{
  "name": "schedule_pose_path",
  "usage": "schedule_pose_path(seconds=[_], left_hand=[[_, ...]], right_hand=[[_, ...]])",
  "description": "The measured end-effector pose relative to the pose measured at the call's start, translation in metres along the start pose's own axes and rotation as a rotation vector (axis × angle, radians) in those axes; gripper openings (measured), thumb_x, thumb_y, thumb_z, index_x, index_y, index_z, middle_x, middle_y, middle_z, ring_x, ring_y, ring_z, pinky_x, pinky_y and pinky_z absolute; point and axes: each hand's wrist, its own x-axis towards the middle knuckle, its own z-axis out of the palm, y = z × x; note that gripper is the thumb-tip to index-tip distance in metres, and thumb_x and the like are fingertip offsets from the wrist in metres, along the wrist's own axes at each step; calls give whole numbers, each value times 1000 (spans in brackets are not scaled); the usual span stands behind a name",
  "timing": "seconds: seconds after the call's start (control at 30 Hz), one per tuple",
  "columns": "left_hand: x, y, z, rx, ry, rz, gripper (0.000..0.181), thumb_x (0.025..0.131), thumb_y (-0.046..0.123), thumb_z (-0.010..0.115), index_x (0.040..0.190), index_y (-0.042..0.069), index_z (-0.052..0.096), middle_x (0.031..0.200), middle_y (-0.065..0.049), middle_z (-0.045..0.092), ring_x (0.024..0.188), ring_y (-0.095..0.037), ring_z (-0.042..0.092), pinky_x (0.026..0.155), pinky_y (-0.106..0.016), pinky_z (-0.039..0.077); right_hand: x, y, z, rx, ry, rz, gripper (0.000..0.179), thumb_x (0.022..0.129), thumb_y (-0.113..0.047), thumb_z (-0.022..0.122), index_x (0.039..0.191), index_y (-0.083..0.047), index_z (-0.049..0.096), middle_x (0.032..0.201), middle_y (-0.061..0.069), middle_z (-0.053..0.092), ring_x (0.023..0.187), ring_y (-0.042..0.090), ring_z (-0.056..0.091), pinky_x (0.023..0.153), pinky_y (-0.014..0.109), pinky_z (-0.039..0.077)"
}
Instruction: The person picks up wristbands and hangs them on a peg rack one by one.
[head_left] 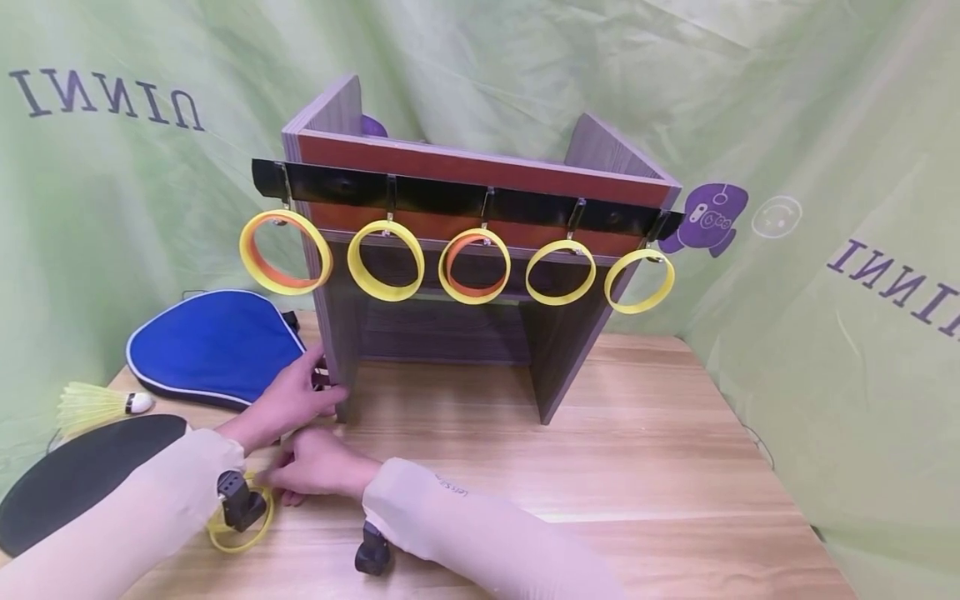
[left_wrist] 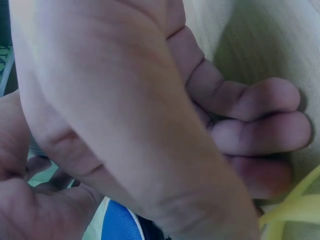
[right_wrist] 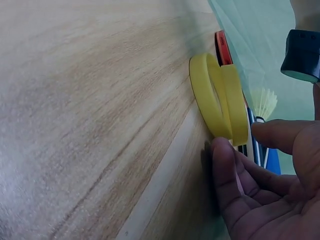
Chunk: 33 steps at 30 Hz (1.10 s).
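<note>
My left hand [head_left: 288, 404] grips the lower front edge of the left panel [head_left: 330, 325] of a grey wooden stand, thumb at the front edge and fingers on the outer side. Just below it, my right hand [head_left: 318, 462] reaches low over the table. Two yellow rings [right_wrist: 215, 100] lie together there, one tilted against the other. In the right wrist view my right hand [right_wrist: 270, 185] has one fingertip at the rings' near end and another just beside them. My right hand [left_wrist: 125, 110] fills much of the left wrist view, covering part of the scene.
Several yellow rings, some orange inside, hang from hooks on a black strip [head_left: 442, 200] across the stand. To the left lie a blue bat cover [head_left: 217, 342], a shuttlecock [head_left: 105, 402] and a black bat [head_left: 90, 475]. Green cloth [head_left: 810, 167] surrounds the wooden table [head_left: 637, 500].
</note>
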Motion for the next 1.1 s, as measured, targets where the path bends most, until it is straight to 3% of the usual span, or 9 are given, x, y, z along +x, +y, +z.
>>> schedule_pose_path(seconds=[0.33, 0.63, 0.77, 0.97, 1.03, 1.1], left_hand=[[0, 2, -1, 8, -3, -14, 67, 95, 5, 68, 154, 1, 36, 133, -32, 57, 115, -41, 66, 73, -31, 63], [0, 1, 0, 13, 1, -10, 68, 95, 4, 68, 154, 1, 36, 132, -34, 58, 115, -43, 67, 73, -35, 64], [0, 0, 0, 5, -1, -6, 68, 94, 4, 68, 154, 1, 36, 131, -33, 59, 115, -41, 68, 73, -34, 64], [-1, 0, -1, -13, -4, 7, 65, 94, 3, 69, 151, -1, 38, 131, -33, 58, 114, -39, 67, 72, -31, 63], [0, 0, -1, -15, -3, 14, 65, 93, 2, 69, 151, -2, 39, 131, -33, 59, 113, -38, 68, 71, -29, 62], [0, 1, 0, -17, -4, 19, 65, 93, 2, 69, 150, -2, 39, 132, -33, 59, 112, -37, 67, 70, -28, 62]], right_hand=[[2, 1, 5, 85, 14, 24, 6, 91, -1, 75, 87, 2, 78, 64, 12, 72, 48, 7, 60, 49, 18, 55], [-1, 3, 4, 235, 18, 55, 5, 90, 6, 71, 86, 5, 75, 67, 18, 72, 52, 13, 63, 52, 21, 58], [-2, 5, 4, 296, -7, 71, 6, 92, 5, 71, 89, 7, 76, 74, 23, 75, 59, 22, 71, 55, 23, 60], [-6, 12, 0, 431, -80, 90, 8, 94, 3, 70, 91, 9, 75, 87, 33, 75, 85, 43, 78, 62, 26, 63], [-9, 16, -4, 460, -96, 89, 8, 95, 2, 70, 92, 8, 75, 90, 35, 75, 89, 43, 78, 65, 27, 64], [-14, 20, -12, 472, -102, 79, 7, 95, 1, 70, 94, 6, 74, 92, 34, 75, 82, 38, 79, 67, 27, 64]])
